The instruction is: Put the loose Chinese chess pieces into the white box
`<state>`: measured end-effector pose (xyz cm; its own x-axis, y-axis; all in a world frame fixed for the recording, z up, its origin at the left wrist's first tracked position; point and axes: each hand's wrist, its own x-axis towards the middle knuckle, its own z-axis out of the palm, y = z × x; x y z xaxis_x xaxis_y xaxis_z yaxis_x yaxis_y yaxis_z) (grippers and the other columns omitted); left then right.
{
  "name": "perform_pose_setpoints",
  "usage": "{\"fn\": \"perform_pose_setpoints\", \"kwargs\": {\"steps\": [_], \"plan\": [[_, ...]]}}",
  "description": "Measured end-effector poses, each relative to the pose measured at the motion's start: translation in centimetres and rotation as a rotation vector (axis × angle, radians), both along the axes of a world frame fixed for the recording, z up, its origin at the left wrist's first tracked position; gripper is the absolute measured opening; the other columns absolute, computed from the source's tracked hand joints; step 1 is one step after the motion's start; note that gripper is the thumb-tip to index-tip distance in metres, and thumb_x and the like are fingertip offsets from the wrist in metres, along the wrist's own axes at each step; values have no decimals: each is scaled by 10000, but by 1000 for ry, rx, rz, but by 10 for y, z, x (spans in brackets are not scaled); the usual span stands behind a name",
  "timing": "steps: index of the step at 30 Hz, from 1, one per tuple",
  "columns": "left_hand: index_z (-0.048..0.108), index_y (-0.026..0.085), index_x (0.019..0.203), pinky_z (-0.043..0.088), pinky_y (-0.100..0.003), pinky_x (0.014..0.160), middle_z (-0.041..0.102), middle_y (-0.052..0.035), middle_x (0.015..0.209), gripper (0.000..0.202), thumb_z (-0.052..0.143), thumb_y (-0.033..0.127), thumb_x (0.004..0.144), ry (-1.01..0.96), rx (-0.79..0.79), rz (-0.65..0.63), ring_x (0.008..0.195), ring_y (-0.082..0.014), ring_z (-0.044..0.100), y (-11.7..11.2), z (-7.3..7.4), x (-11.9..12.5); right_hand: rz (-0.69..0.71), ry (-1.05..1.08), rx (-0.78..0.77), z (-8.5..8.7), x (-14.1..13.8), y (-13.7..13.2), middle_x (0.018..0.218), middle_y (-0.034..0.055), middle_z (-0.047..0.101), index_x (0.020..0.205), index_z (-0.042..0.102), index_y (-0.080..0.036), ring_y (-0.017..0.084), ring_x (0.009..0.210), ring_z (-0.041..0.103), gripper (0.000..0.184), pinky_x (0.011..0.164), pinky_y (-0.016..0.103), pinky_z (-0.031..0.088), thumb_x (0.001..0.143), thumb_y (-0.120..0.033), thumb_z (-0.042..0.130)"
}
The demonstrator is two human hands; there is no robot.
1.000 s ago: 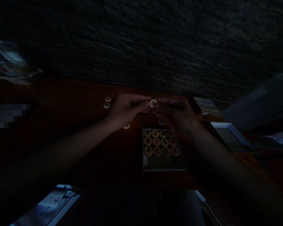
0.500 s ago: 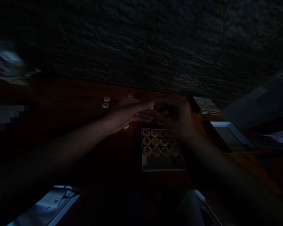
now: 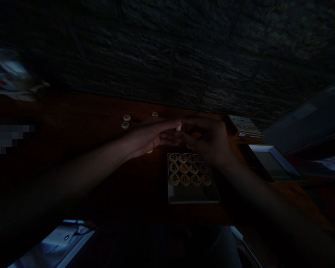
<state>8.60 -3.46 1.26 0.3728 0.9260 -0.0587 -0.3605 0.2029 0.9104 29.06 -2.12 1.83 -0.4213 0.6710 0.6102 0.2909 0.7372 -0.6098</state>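
My left hand (image 3: pixel 153 137) reaches right with its fingers stretched out. A pale round chess piece (image 3: pixel 179 127) shows edge-on at its fingertips. My right hand (image 3: pixel 209 139) is curled there, pinching that piece from the other side. Both hands hover just beyond a shallow box (image 3: pixel 194 197). The far half of the box holds several round pieces (image 3: pixel 190 169) with black or red characters, laid in rows. The scene is very dark.
Loose pieces lie on the brown table (image 3: pixel 100 123) at the left (image 3: pixel 126 118), at the far side (image 3: pixel 155 114) and under my hands (image 3: pixel 149 151). A printed small box (image 3: pixel 244 124) and a flat framed lid (image 3: pixel 273 162) sit to the right. A dark stone wall rises behind.
The piece, held face-up between both hands a second ago, is now turned edge-on. My left fingers have straightened out and my right hand has closed in on the piece.
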Motion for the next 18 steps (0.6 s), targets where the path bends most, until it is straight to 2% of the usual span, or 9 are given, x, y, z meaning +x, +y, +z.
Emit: {"fn": "perform_pose_setpoints", "kwargs": {"steps": [7, 13, 18], "plan": [[809, 114, 939, 633, -293, 828, 818, -95, 906, 127, 849, 220, 880, 19, 19, -20, 828, -165, 774, 0, 1, -3, 14, -3, -1, 1, 1, -1, 932, 46, 773, 1180, 837, -238, 169, 736, 688, 352, 664, 295, 557, 876, -415, 865], [806, 128, 951, 647, -325, 773, 824, -106, 866, 241, 863, 351, 878, 6, -49, -50, 755, -200, 789, -1, 1, -2, 25, -42, 57, 3, 2, -1, 901, 40, 760, 1168, 840, -241, 172, 740, 684, 321, 719, 314, 563, 896, -411, 849], [808, 115, 938, 639, -298, 766, 821, -100, 871, 169, 852, 269, 883, 21, -24, -23, 751, -180, 781, -1, 2, -3, -9, -45, 23, 3, 2, -3, 938, 43, 790, 1221, 830, -257, 177, 747, 693, 362, 703, 310, 563, 902, -428, 838]]}}
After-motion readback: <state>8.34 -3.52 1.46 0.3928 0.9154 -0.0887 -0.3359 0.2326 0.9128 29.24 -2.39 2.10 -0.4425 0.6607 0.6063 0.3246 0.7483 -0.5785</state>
